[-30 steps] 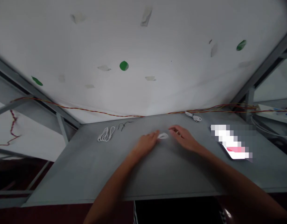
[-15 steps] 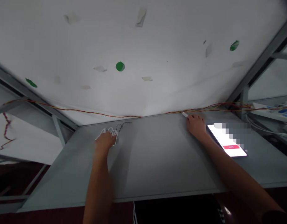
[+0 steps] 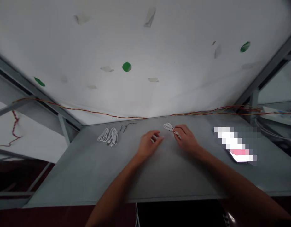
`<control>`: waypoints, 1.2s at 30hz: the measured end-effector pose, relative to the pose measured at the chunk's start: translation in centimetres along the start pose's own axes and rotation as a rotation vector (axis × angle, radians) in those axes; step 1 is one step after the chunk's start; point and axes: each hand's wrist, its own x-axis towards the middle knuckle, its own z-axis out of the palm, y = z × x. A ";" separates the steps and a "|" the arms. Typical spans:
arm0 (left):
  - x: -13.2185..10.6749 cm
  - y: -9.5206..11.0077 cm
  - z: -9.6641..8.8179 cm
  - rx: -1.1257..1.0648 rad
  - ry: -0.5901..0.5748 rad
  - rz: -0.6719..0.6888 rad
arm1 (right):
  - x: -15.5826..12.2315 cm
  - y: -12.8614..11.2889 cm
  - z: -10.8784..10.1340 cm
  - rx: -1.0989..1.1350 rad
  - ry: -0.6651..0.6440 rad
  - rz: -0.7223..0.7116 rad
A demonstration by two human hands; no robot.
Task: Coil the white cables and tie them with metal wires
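My right hand is shut on a small coiled white cable, which has a dark tie around it and a white plug end among my fingers. My left hand rests a short way to its left, fingers loosely curled. A small white bit shows beneath them, too small to identify. Further left, a bundle of looped white cables lies on the table, apart from both hands. A thin dark wire lies just beyond it.
The grey table ends against a white wall with green patches and tape scraps. Twisted red-yellow wires run along the far edge. A pixelated phone lies to the right. Grey metal frame bars flank the table.
My right hand has come from the far edge near the phone to the middle, holding the coiled cable. My left hand has moved off the white bundle toward my right hand.
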 end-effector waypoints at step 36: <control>-1.3 0.8 2.6 -0.311 -0.113 -0.168 | -0.1 -3.6 -0.8 0.540 -0.350 0.480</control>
